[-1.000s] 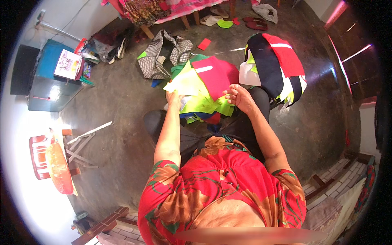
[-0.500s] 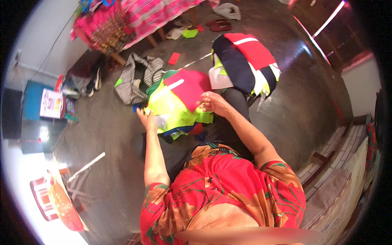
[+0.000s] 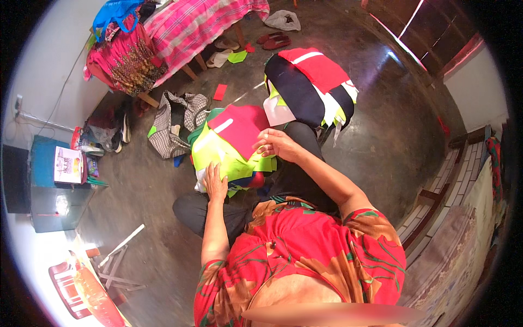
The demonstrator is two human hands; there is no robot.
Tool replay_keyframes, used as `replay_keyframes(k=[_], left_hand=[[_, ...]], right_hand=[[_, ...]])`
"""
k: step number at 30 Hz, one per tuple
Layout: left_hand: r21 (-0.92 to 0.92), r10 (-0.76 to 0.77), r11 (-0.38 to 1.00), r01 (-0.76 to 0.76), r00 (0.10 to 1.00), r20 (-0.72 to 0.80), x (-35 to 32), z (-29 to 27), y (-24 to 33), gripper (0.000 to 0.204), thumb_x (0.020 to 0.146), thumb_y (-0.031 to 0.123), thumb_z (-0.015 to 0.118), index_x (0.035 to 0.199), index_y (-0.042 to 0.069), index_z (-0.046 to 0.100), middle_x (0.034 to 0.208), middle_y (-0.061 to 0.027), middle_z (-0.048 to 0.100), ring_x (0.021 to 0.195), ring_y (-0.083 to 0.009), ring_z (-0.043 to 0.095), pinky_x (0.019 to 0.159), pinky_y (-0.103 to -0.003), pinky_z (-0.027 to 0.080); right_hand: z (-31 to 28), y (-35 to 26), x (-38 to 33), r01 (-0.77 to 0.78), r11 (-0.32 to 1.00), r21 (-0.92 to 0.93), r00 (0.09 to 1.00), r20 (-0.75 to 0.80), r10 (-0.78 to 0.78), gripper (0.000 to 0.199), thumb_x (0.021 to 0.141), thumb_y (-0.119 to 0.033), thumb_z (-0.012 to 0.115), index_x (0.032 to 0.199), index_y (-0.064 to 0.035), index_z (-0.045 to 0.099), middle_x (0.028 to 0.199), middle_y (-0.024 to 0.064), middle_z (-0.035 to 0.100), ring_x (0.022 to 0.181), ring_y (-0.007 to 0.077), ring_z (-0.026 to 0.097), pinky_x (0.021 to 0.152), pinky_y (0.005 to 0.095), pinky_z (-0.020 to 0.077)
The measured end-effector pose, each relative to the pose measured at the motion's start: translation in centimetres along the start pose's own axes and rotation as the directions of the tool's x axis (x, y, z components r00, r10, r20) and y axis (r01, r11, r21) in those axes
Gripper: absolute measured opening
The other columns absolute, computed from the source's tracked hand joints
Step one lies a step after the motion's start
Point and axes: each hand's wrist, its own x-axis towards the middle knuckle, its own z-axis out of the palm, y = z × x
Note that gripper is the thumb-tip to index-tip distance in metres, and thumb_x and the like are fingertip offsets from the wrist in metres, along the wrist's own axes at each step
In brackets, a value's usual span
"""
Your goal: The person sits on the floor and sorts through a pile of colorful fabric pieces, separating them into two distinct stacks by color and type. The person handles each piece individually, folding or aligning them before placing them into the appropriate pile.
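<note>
On the floor in front of me lies a pile of cut cloth pieces, with a bright yellow cloth (image 3: 210, 154) and a red cloth piece (image 3: 239, 126) bearing a white stripe on top. My left hand (image 3: 216, 184) rests on the near left side of the yellow cloth, fingers spread. Over the pile's right edge, my right hand (image 3: 279, 146) has its fingers curled in beside the red piece. Whatever they may hold is too small or hidden to make out. Green, blue and dark cloth shows at the pile's edges.
A larger cloth bundle (image 3: 308, 90) in black, red, white and yellow sits beyond my right knee. A checked garment (image 3: 166, 131) lies left of the pile. Red shoes (image 3: 275, 41) and a pink-covered bed (image 3: 190, 32) stand farther off. A box-like cabinet (image 3: 52, 188) is at left.
My left hand has come from the pile's left edge onto the near part of the yellow cloth, fingers flattening. The right hand stays by the right edge. The whole view has shifted slightly.
</note>
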Motion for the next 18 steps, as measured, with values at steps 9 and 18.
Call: replay_keyframes(k=[9,18], left_hand=[[-0.066,0.032,0.997,-0.034,0.999,-0.03,0.0,0.3,-0.3,0.064,0.081,0.017,0.066,0.137,0.016,0.038,0.149,-0.008,0.025,0.138,-0.0309,0.022,0.104,-0.056,0.029],[-0.119,0.09,0.988,-0.098,0.993,-0.074,0.1,0.4,-0.4,0.069,0.075,0.007,0.068,0.136,0.008,0.036,0.147,-0.0173,0.026,0.135,-0.0373,0.024,0.111,-0.044,0.025]], right_hand=[[-9.0,-11.7,-1.5,0.1,0.332,-0.938,0.447,-0.256,-0.857,0.014,0.085,-0.015,0.064,0.096,-0.0072,0.062,0.09,0.0041,0.067,0.083,0.0148,0.063,0.074,0.0302,0.0498],[-13.4,-13.7,-1.7,-0.538,-0.239,-0.809,0.534,-0.108,-0.838,0.028,0.076,-0.026,0.069,0.1,-0.0134,0.061,0.095,0.0068,0.063,0.094,0.0293,0.058,0.075,0.0444,0.0451]])
